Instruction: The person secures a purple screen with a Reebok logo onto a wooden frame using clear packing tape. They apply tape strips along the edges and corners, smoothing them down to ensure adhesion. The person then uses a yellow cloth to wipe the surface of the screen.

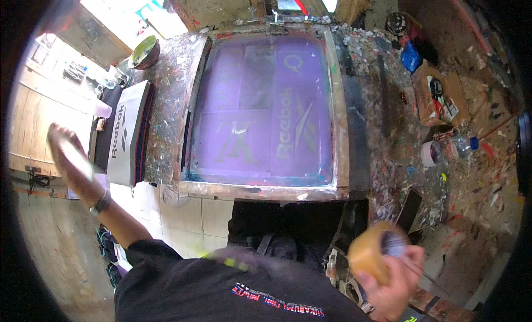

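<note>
My right hand (397, 276) grips a wide roll of tan adhesive tape (368, 251), held at the lower right. At the far left my left hand (68, 151) is stretched out and blurred. A pale patch shows against it, and I cannot tell whether it is a held thing or glare. Between my arms, a wooden-framed screen-printing screen (257, 145) lies on the paint-stained worktable (166, 93). Its purple mesh carries stencil shapes, among them Reebok lettering and a logo. Nearer my left hand is a stack of flat fabric pieces (129, 135), the top one white with a black Reebok print.
A paint-smeared bowl (144, 52) and a pale cup (102, 109) stand on the left. Hinge clamps (276, 20) sit at the screen's far edge. On the right are a cardboard box (440, 99) with small items, a plastic bottle (461, 146) and a blue bundle (411, 58).
</note>
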The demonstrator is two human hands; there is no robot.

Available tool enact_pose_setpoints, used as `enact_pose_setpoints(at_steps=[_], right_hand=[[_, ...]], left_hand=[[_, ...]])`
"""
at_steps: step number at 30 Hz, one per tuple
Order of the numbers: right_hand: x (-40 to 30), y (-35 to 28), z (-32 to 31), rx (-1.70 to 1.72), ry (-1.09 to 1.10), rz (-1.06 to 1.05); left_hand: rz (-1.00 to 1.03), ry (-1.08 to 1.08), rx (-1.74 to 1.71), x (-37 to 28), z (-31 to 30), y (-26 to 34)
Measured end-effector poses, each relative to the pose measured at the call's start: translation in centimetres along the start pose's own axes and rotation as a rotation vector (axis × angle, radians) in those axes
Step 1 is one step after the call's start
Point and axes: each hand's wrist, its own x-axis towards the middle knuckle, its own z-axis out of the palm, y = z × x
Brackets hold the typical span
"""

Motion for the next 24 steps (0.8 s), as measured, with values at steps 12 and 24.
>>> enact_pose_setpoints(at_steps=[12,24], right_hand=[[3.9,-1.6,4.4,-0.242,0.335,-0.243],[10.3,13.1,13.2,-0.336,0.455,0.255]], left_hand=[[-0.348,0.443,-1.264,-2.5,0.6,-1.4],[-0.428,0.227,-1.593,-0.4,4.4,-2.4]])
